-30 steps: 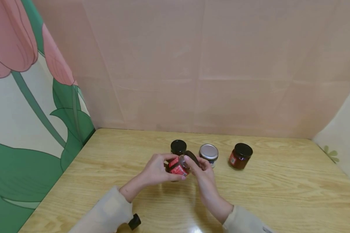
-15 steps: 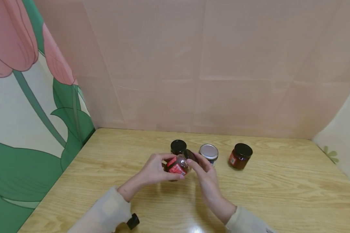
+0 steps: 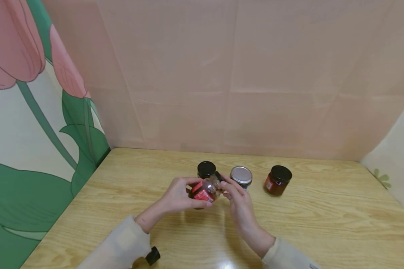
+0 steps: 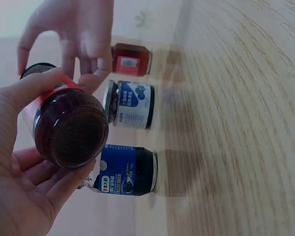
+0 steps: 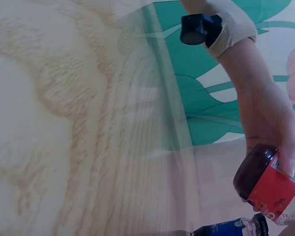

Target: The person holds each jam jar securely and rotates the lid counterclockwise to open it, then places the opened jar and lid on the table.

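Observation:
My left hand [image 3: 179,196] grips a jam jar [image 3: 202,191] with a red label and dark contents, tilted above the table. Its base faces the left wrist camera, the thumb lying over its side and the fingers beneath. At the jar's mouth end, my right hand [image 3: 240,203] holds the black lid [image 3: 219,176] between thumb and fingers. The lid shows nearly edge-on in the head view, with clear glass visible below it. In the left wrist view, the jar [image 4: 71,130] hides most of the lid, and the fingers of my right hand [image 4: 71,29] reach down beside it.
Behind the hands stand a black-lidded jar with a blue label [image 4: 120,169], a silver-lidded jar [image 3: 241,175] with a white and blue label, and a black-lidded red-brown jar [image 3: 278,181] to the right. The wooden table [image 3: 340,209] meets a pink backdrop [image 3: 175,93].
The black lid has swung from showing its top to nearly edge-on, and more clear glass shows at the jar's mouth. My right hand has shifted slightly right; the left hand barely moved.

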